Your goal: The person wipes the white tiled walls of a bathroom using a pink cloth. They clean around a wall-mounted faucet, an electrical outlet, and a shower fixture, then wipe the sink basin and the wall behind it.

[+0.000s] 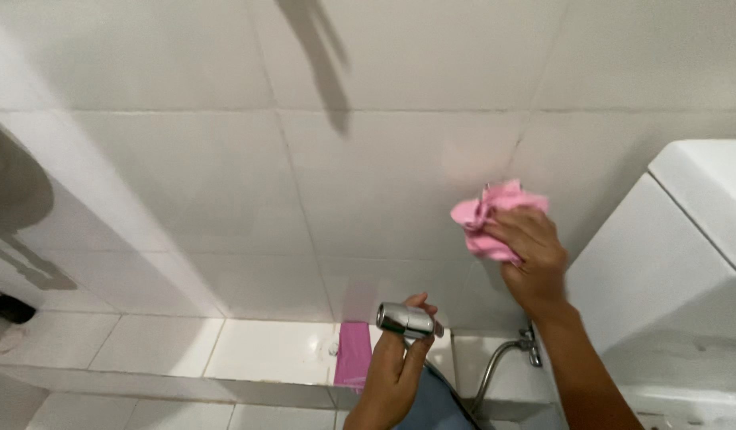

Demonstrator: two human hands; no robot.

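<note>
My right hand (531,259) presses a crumpled pink cloth (487,219) flat against the white tiled wall (368,183), just left of the toilet tank. My left hand (396,370) is lower, near the bottom middle, gripping a chrome hand sprayer (405,319) with its head pointing left. A metal hose (495,366) runs from a wall valve (530,344) down behind my arm.
A white toilet tank (663,263) with its lid fills the right side. A pink object (353,354) lies on the tiled ledge (225,350) below the wall. A white fixture with a dark shadow juts in at the far left (17,191).
</note>
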